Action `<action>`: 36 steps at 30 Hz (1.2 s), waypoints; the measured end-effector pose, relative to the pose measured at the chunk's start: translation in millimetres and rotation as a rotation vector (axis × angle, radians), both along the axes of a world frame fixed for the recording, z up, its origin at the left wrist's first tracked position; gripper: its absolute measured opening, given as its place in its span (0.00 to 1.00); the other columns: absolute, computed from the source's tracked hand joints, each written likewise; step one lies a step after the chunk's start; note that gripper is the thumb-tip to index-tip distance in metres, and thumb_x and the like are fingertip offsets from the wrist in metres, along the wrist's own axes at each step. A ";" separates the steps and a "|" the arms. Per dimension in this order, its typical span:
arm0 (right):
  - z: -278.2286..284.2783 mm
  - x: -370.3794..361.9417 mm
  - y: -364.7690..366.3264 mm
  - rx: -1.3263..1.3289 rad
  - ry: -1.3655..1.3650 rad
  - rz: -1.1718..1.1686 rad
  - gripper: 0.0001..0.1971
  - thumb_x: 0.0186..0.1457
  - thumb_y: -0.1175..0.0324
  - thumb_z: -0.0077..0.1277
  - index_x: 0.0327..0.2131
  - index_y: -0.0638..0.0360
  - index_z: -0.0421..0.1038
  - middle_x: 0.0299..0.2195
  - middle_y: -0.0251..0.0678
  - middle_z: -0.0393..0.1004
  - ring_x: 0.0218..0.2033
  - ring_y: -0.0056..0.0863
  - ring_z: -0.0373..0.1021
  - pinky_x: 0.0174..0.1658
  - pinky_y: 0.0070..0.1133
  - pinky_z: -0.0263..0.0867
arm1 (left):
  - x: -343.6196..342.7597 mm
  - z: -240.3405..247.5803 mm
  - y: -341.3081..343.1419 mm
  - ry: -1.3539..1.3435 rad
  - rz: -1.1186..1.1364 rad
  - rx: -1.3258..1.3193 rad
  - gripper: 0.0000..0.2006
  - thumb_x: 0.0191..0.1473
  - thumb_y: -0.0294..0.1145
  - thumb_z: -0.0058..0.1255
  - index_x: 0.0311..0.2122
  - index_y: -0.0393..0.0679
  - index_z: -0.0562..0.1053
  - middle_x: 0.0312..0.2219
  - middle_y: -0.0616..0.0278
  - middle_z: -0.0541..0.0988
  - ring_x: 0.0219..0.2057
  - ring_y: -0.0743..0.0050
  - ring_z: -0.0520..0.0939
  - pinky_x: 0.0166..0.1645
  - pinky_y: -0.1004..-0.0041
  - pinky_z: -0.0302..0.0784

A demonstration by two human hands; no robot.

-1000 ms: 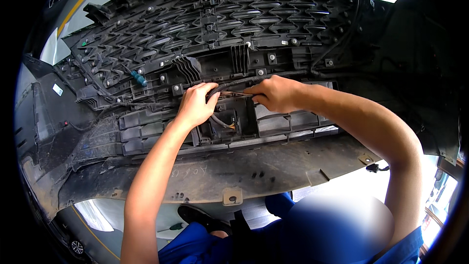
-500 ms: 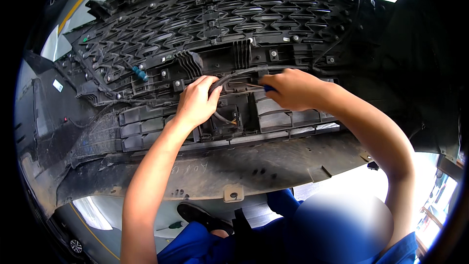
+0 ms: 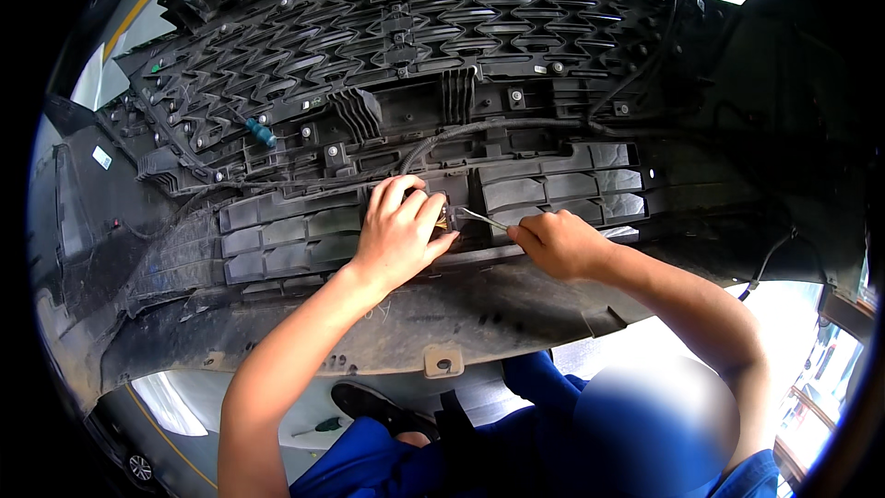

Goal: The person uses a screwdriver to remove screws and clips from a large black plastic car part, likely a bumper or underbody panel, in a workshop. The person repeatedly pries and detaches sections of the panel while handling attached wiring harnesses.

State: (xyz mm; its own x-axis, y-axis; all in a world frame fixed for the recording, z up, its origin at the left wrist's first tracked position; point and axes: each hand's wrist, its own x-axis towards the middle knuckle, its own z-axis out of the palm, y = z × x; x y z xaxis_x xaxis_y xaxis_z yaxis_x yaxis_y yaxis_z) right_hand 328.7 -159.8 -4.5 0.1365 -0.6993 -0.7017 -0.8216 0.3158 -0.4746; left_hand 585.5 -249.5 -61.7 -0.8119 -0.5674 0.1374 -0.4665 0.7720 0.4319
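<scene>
A large black car bumper with a grille (image 3: 498, 28) lies before me, inner side up. My left hand (image 3: 396, 232) bends over the lower middle of it, thumb and fingers around a small black part with orange wires (image 3: 441, 219). My palm and fingers hide much of that part. Closed in my right hand (image 3: 564, 244) is a screwdriver (image 3: 485, 219); its thin metal shaft points left, its tip close to the wired part. The fist covers the handle. A black cable harness (image 3: 498, 124) runs across the bumper above both hands.
A teal cylindrical tool (image 3: 260, 132) rests on the grille's left side. Slatted openings (image 3: 277, 240) flank the hands. The bumper's lower lip (image 3: 442, 361) curves toward my legs. Below lies a green-handled screwdriver (image 3: 327, 425) on the floor beside my shoe (image 3: 378, 406).
My left hand has left the cable harness and come down onto the wired part. My right hand has moved down with the screwdriver, whose tip now points at that part.
</scene>
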 end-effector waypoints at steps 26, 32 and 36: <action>-14.1 -4.4 2.0 -0.142 -0.080 0.081 0.20 0.70 0.58 0.44 0.30 0.63 0.77 0.26 0.55 0.78 0.30 0.59 0.76 0.39 0.45 0.74 | 0.4 -24.6 6.9 0.138 0.014 0.002 0.24 0.49 0.41 0.67 0.47 0.38 0.75 0.36 0.54 0.79 0.56 0.50 0.72 0.66 0.44 0.61; -13.8 -3.6 5.5 -0.210 -0.102 0.071 0.20 0.69 0.59 0.45 0.28 0.63 0.76 0.24 0.55 0.78 0.28 0.58 0.76 0.36 0.45 0.74 | 1.6 -26.9 7.9 0.130 0.002 0.022 0.24 0.50 0.41 0.66 0.48 0.37 0.74 0.36 0.54 0.79 0.58 0.51 0.72 0.67 0.44 0.59; -25.2 -6.0 11.8 -0.259 -0.103 0.076 0.19 0.69 0.59 0.46 0.29 0.63 0.75 0.24 0.55 0.77 0.28 0.58 0.76 0.36 0.45 0.74 | 0.6 -27.3 7.9 0.140 -0.005 0.036 0.24 0.51 0.41 0.66 0.49 0.37 0.74 0.35 0.54 0.79 0.59 0.51 0.72 0.68 0.44 0.57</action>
State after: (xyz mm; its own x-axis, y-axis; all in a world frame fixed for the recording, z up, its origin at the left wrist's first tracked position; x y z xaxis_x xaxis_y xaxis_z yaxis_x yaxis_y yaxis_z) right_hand 322.7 -148.0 -29.8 0.2562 -0.8387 -0.4805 -0.7816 0.1127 -0.6135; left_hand 586.1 -241.6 -89.0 -0.7894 -0.5696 0.2289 -0.3957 0.7572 0.5197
